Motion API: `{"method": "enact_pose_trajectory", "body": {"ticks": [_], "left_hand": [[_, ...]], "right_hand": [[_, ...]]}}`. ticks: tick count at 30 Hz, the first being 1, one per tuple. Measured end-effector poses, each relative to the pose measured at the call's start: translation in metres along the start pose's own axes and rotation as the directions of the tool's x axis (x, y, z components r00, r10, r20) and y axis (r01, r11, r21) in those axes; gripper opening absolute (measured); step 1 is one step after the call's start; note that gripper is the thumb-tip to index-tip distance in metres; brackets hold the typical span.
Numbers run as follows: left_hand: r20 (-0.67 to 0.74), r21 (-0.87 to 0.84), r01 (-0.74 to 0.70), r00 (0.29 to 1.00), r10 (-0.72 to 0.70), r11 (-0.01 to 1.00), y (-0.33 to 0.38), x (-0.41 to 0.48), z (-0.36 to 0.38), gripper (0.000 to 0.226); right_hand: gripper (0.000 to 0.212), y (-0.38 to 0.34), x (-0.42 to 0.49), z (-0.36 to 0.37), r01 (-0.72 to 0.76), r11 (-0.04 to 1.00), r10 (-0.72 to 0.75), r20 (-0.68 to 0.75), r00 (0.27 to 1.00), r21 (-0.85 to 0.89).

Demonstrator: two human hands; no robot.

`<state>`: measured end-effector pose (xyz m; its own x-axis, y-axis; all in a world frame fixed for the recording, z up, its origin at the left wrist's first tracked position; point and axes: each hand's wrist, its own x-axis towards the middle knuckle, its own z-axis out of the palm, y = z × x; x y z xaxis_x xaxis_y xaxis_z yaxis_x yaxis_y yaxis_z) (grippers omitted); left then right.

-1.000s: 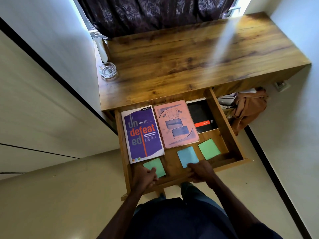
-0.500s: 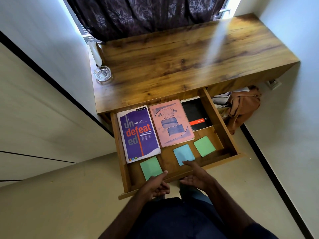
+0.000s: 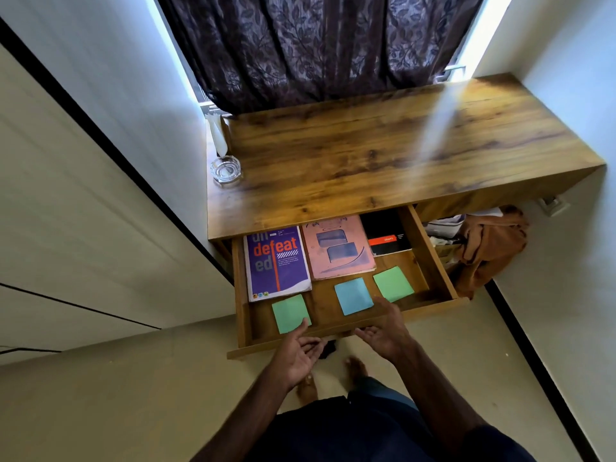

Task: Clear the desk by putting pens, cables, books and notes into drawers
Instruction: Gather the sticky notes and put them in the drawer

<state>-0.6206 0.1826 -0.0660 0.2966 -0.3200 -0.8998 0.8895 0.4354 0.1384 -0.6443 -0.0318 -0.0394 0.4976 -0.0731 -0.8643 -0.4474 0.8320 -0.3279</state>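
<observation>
The wooden drawer [image 3: 431, 258] under the desk [image 3: 383, 161] stands partly pulled out. Inside lie a purple book [image 3: 275, 261], a pink book [image 3: 336, 250] and a black notebook [image 3: 386, 235], their tops hidden under the desk edge. In front of them lie a green note [image 3: 290, 313], a blue note [image 3: 353, 296] and a second green note [image 3: 393, 283]. My left hand [image 3: 300, 353] hovers open, palm up, at the drawer's front edge. My right hand [image 3: 386, 331] is open over the front edge, fingertips near the blue note. Neither holds anything.
A glass ashtray [image 3: 225, 169] sits at the desk's back left corner, beside a white object [image 3: 217, 138]. A dark curtain [image 3: 316, 45] hangs behind the desk. A brown cloth [image 3: 490, 245] lies under the desk on the right. My bare feet [image 3: 356, 366] stand on the floor.
Both hands let go of the drawer's front edge and opened. The drawer has slid further in, so the books' tops are now hidden under the desk.
</observation>
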Motion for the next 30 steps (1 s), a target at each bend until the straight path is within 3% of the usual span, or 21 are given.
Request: {"method": "enact_pose_trajectory", "body": {"ticks": [5, 9, 12, 17, 25, 27, 30], "left_hand": [[-0.018, -0.131, -0.096, 0.995, 0.094, 0.987, 0.02, 0.006, 0.031, 0.063], [-0.05, -0.202, -0.185, 0.983, 0.179, 0.962, 0.041, 0.013, 0.058, 0.065], [-0.065, -0.233, -0.231, 0.973, 0.222, 0.945, 0.059, 0.021, 0.078, 0.066], [-0.12, -0.204, -0.303, 0.952, 0.283, 0.931, 0.092, 0.033, 0.113, 0.058], [-0.182, -0.094, -0.354, 0.925, 0.334, 0.931, 0.145, 0.068, 0.166, 0.029], [-0.188, -0.087, -0.352, 0.924, 0.332, 0.932, 0.159, 0.071, 0.179, 0.016], [-0.202, -0.09, -0.351, 0.923, 0.328, 0.932, 0.179, 0.077, 0.197, 0.02]], "right_hand": [[0.064, -0.041, 0.016, 0.014, 0.024, 0.995, -0.021, -0.036, 0.999, 0.096], [0.08, -0.072, 0.03, 0.032, -0.002, 0.989, 0.001, 0.006, 1.0, 0.145], [0.081, -0.093, 0.043, 0.054, -0.022, 0.988, 0.018, 0.032, 0.999, 0.15], [0.08, -0.124, 0.064, 0.091, -0.082, 0.985, 0.072, 0.07, 0.995, 0.149], [0.105, -0.174, 0.11, 0.136, -0.16, 0.964, 0.14, 0.109, 0.984, 0.21], [0.103, -0.18, 0.118, 0.145, -0.169, 0.958, 0.145, 0.12, 0.982, 0.231], [0.094, -0.181, 0.131, 0.156, -0.135, 0.954, 0.102, 0.134, 0.986, 0.269]]}}
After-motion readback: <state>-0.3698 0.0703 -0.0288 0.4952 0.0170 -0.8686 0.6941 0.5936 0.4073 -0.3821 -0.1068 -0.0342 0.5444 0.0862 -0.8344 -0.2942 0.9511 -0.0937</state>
